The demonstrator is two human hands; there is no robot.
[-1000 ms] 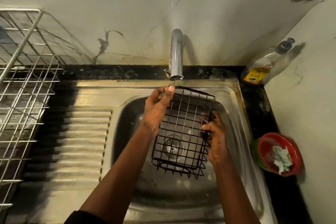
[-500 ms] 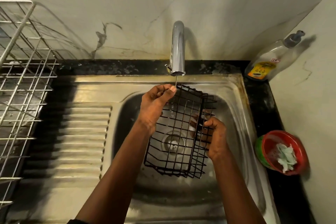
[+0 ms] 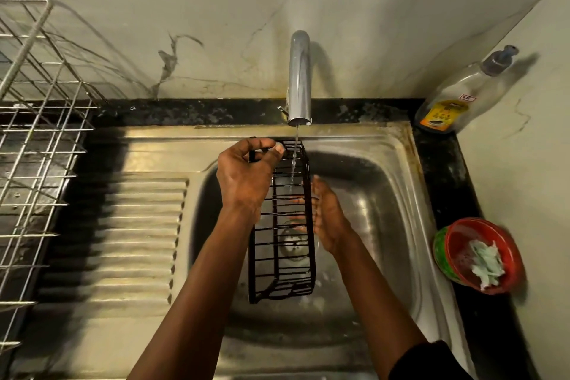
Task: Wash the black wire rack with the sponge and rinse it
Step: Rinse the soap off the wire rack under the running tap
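One rack (image 3: 282, 228), two hands (image 3: 246, 177) (image 3: 328, 219), one tap (image 3: 299, 77)

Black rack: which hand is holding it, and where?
The left hand pinches the black wire rack by its top rim; the right hand rests against its side.

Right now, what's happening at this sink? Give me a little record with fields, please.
Left hand: grips the top edge of the black wire rack
Right hand: flat against the rack's right side
Tap: thin stream running onto the rack's top
Rack position: held on end over the sink basin
Nearby: soap bottle, red bowl on the right; silver dish rack on the left
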